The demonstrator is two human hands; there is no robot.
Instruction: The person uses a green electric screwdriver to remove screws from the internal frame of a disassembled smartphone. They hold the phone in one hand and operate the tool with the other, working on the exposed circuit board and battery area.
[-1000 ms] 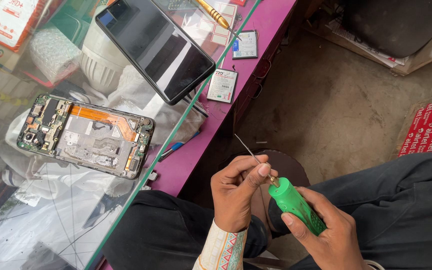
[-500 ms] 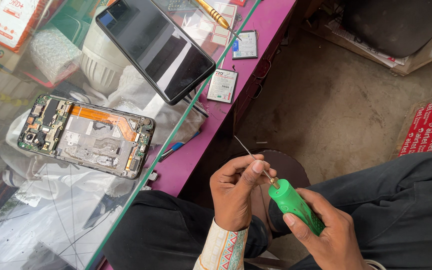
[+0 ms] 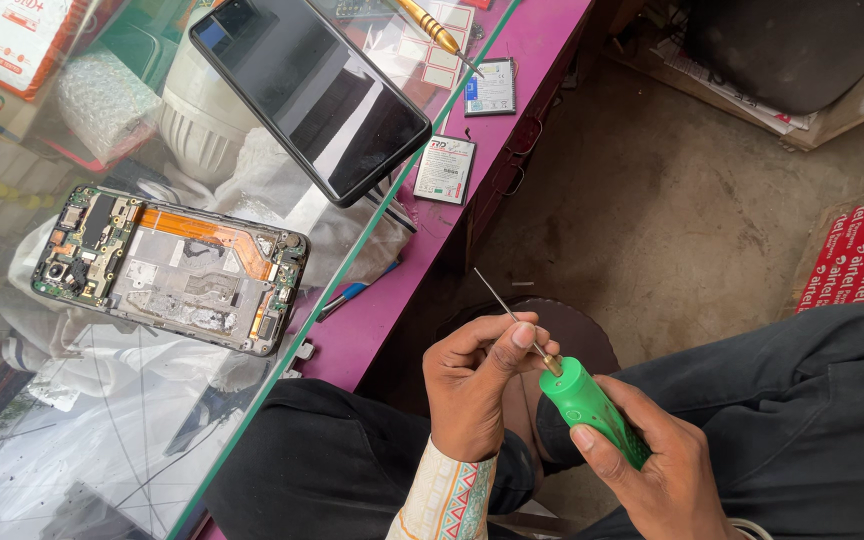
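My right hand (image 3: 652,460) grips the green handle of a small screwdriver (image 3: 590,406) over my lap. My left hand (image 3: 472,385) pinches its thin metal shaft (image 3: 497,297) near the handle's tip, thumb and forefinger closed on it. On the glass counter (image 3: 102,440) to the left lies an opened phone body (image 3: 167,268) with its circuit board and orange flex cable exposed. A detached black phone screen (image 3: 310,92) rests face up beyond it.
Two flat phone batteries (image 3: 446,170) (image 3: 491,86) lie on the purple counter edge (image 3: 372,330). A yellow-handled screwdriver (image 3: 432,28) sits at the top. A blue pen (image 3: 352,295) lies under the glass edge. A red printed box (image 3: 857,255) stands at right on the dirt floor.
My left thumb and fingers have shifted slightly along the shaft at the handle's tip. Both hands stay over my lap; the counter items have not moved.
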